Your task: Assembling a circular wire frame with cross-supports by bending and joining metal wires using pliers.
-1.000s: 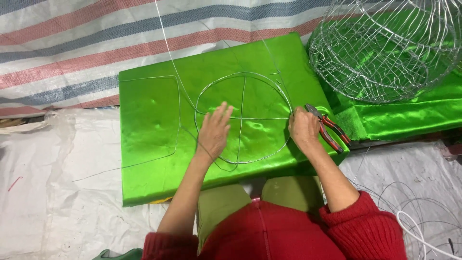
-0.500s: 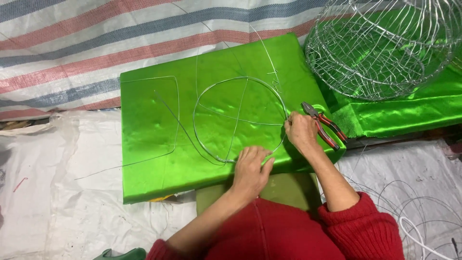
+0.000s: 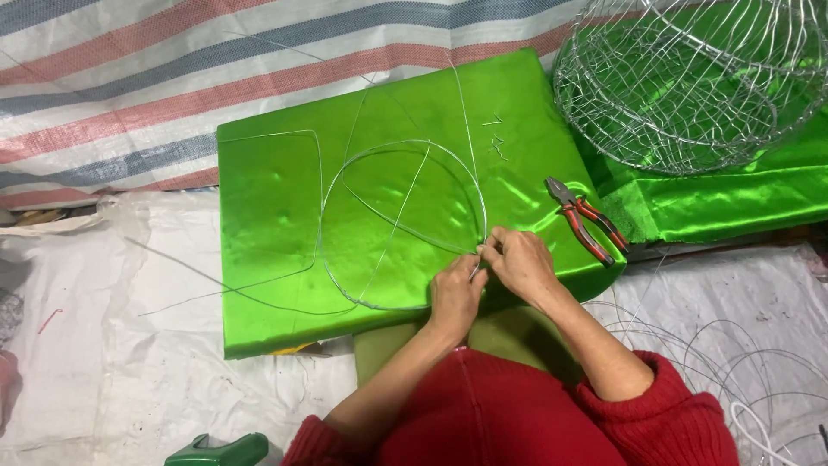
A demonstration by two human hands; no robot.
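Observation:
A round wire ring [image 3: 345,177] with crossing wires lies on a shiny green cushion [image 3: 267,216]. My left hand [image 3: 455,292] and my right hand [image 3: 517,259] meet at the ring's near right edge, fingers pinched on the wire there. Red-handled pliers [image 3: 586,220] lie on the cushion just right of my right hand, untouched. A bent wire outline [image 3: 317,173] lies left of the ring.
A domed wire cage frame [image 3: 690,78] stands on green cloth at the back right. Loose wire coils [image 3: 733,362] lie on the white sheet at right. A striped tarp [image 3: 129,86] covers the back. A green object [image 3: 220,450] sits near the bottom edge.
My left hand came off the middle of the ring and moved right to join my right hand at the ring's edge. The right hand let go of the pliers, which now lie on the cushion.

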